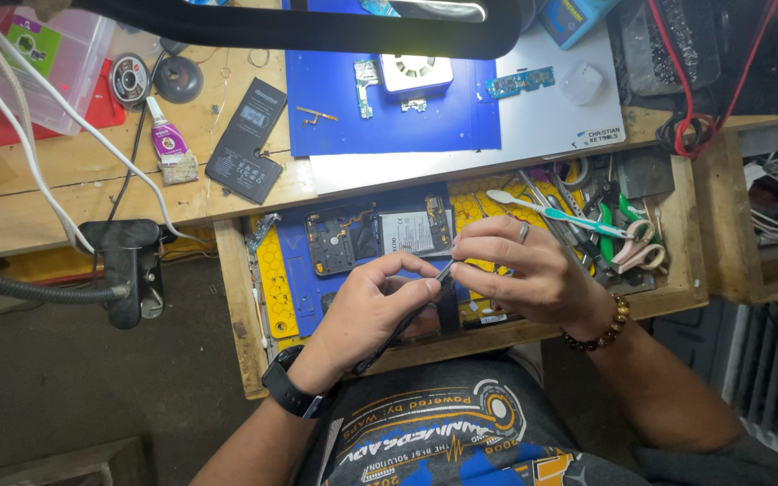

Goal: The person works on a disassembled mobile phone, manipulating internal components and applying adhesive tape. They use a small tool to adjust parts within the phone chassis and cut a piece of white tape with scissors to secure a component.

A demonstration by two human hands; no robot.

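Both hands meet over an open drawer below the tabletop point(65, 193): the left hand point(371, 310) is pinched on a slim dark tool point(404, 317) whose long axis runs from the wrist up and rightward to a tip at the right hand point(520, 270), whose fingers are closed on that tip or on some small part there; which one cannot be told. The opened phone point(380, 236) lies on a blue mat just beyond the hands, nearer the left, and a toothbrush point(556, 214) lies to the right among tools.
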